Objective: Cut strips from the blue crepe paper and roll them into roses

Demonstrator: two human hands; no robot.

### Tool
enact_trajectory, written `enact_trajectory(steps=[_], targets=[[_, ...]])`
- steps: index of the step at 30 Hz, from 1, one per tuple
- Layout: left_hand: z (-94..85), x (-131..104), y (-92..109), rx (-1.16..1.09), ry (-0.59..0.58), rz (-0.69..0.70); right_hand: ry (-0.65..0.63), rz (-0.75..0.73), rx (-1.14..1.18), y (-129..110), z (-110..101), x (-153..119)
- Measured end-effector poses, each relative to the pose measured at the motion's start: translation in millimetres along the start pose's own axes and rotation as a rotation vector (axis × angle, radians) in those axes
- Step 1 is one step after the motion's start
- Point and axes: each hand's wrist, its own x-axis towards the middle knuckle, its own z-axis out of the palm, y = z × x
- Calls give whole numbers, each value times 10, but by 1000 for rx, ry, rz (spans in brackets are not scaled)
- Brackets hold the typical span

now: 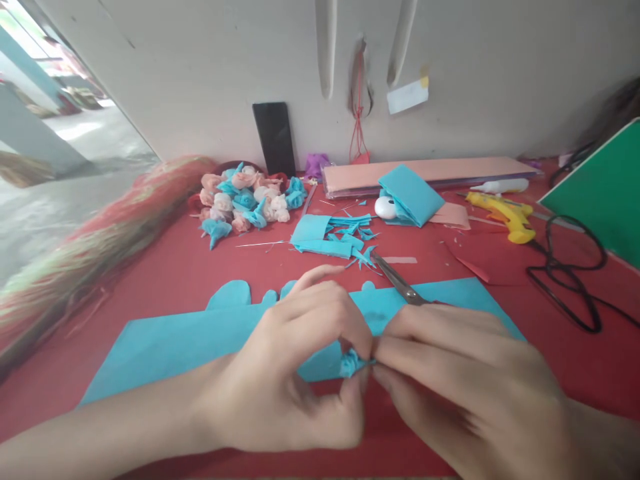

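Between my two hands is a small blue crepe paper flower, its ruffled head facing left. My left hand pinches it between thumb and index finger. At its narrow right end, my right hand grips the tip with thumb and fingers closed together. Below both hands lies a long blue crepe paper strip. Cut blue petals rest along the strip's far edge. Just beyond my right hand are scissors, their handles partly hidden behind it.
Finished paper flowers are heaped at the back left, near a leaning black phone. Blue scraps lie mid-table. A yellow glue gun with a looped black cord is at right; folded blue paper sits behind.
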Motion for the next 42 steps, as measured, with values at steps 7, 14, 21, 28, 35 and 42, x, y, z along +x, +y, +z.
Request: enact_trajectory(steps=[7, 14, 21, 28, 35, 42], targets=[[6, -22, 3, -37, -35, -30, 46, -67, -164, 2, 10, 15], [-10, -25, 26, -8, -1, -68, 41, 24, 85, 53, 40, 37], [-15, -2, -2, -55, -5, -91, 72, -2, 29, 62, 47, 44], [-10, -41, 53, -139, 43, -144, 79, 19, 124, 81, 4, 81], [-58, -22, 105, -376, 112, -334, 144, 339, 433, 105, -24, 170], [-32, -9, 108, -651, 118, -536, 198, 135, 368, 142, 35, 112]])
